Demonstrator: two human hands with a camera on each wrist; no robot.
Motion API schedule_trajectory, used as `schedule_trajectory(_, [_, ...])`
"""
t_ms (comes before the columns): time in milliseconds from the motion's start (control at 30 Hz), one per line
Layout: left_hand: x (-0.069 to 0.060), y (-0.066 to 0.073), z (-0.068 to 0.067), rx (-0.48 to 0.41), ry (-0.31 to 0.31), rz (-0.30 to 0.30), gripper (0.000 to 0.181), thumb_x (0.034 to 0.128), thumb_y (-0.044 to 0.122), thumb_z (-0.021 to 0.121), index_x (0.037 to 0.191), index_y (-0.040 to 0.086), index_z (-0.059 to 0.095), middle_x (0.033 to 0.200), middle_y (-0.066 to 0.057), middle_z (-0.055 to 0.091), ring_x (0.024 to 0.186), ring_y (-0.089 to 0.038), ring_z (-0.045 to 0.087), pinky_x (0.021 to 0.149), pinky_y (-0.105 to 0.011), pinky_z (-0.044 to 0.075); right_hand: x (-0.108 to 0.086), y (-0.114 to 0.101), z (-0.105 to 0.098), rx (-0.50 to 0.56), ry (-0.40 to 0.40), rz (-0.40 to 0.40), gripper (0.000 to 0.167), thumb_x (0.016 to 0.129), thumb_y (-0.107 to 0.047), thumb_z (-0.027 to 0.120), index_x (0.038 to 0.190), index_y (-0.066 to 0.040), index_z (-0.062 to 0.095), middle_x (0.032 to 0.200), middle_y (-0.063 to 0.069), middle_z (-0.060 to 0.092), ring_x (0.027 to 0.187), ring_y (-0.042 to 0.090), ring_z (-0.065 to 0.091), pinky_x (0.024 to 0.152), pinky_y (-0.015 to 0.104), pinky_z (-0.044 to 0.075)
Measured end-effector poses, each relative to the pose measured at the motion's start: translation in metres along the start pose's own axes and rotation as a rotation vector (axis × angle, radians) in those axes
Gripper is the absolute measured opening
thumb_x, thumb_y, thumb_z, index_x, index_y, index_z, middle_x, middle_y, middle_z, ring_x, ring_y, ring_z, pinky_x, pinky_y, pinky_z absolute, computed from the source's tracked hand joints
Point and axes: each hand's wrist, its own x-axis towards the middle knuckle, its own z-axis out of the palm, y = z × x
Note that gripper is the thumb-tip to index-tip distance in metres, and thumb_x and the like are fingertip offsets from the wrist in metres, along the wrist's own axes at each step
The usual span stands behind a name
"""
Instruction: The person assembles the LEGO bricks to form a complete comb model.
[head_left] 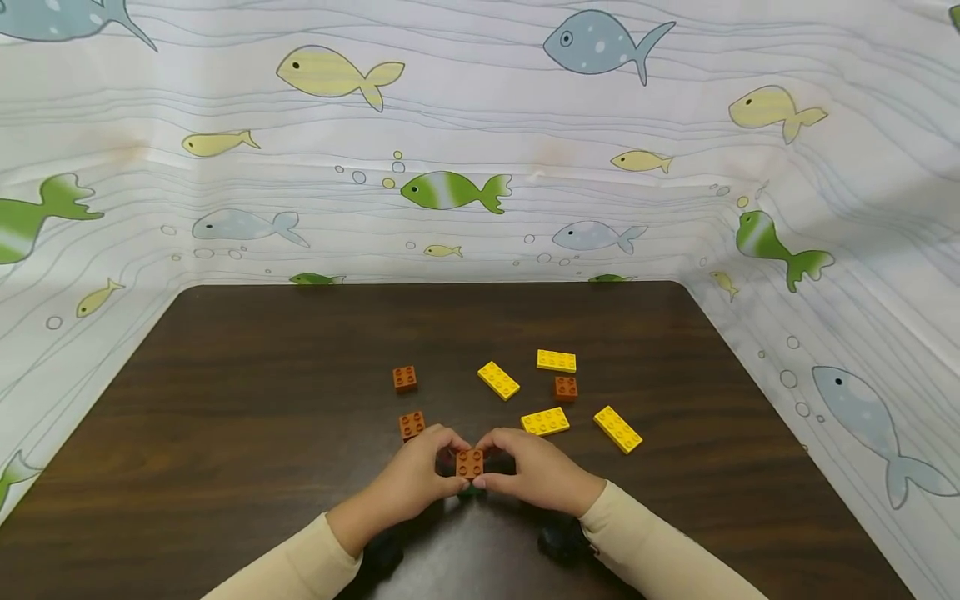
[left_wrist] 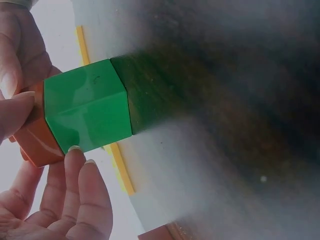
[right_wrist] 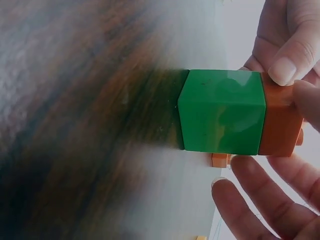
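Observation:
An orange-brown toy brick [head_left: 469, 464] with studs on top sits on a taller green block [right_wrist: 222, 112], which stands on the table. My left hand [head_left: 411, 479] pinches the brick from the left, its thumb at the near side and fingers at the far side. From the right, my right hand [head_left: 542, 472] pinches the same brick in the same way. In the left wrist view the green block [left_wrist: 87, 107] and the orange-brown brick [left_wrist: 40, 127] touch along one face, and a fingertip rests by the green side.
Loose orange-brown bricks lie left of the hands [head_left: 405, 378] and at the right [head_left: 566, 388]. Several flat yellow bricks [head_left: 498, 380] lie beyond and right of the hands. A fish-patterned cloth [head_left: 480, 125] walls in the dark wooden table [head_left: 262, 375].

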Motion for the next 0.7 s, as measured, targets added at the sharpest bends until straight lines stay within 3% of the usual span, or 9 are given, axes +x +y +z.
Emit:
schedule_trajectory(233, [-0.001,-0.003,0.002,-0.042,0.015,0.003,0.029,0.0784,0.007,0.079,0.103,0.007,0.064,0.096,-0.001,0.056,0.088,-0.018,0.054,0.07,-0.027,0.047,-0.002,0.006,-0.003,0.031,0.004,-0.041,0.047,0.088,-0.042,0.068,0.126,-0.016,0.058,0.122,-0.005,0.06,0.114,0.016,0.057,0.097,0.039,0.047])
schedule_trajectory(367, [-0.001,-0.003,0.003,-0.056,0.012,0.001,0.029,0.0789,0.008,0.079,0.104,0.007,0.063,0.098,-0.002,0.056,0.088,-0.018,0.055,0.071,-0.028,0.048,-0.004,0.012,-0.014,0.041,0.049,-0.057,0.054,0.087,-0.04,0.07,0.131,-0.013,0.056,0.129,0.0,0.057,0.119,0.022,0.054,0.098,0.045,0.045])
schedule_trajectory(700, [-0.002,-0.002,0.002,-0.065,-0.002,-0.03,0.029,0.08,0.009,0.078,0.105,0.008,0.063,0.1,-0.001,0.055,0.089,-0.018,0.054,0.07,-0.03,0.047,-0.005,0.04,-0.043,-0.118,0.157,0.033,0.052,0.084,-0.032,0.076,0.13,-0.015,0.059,0.132,0.002,0.056,0.123,0.025,0.05,0.099,0.049,0.043])
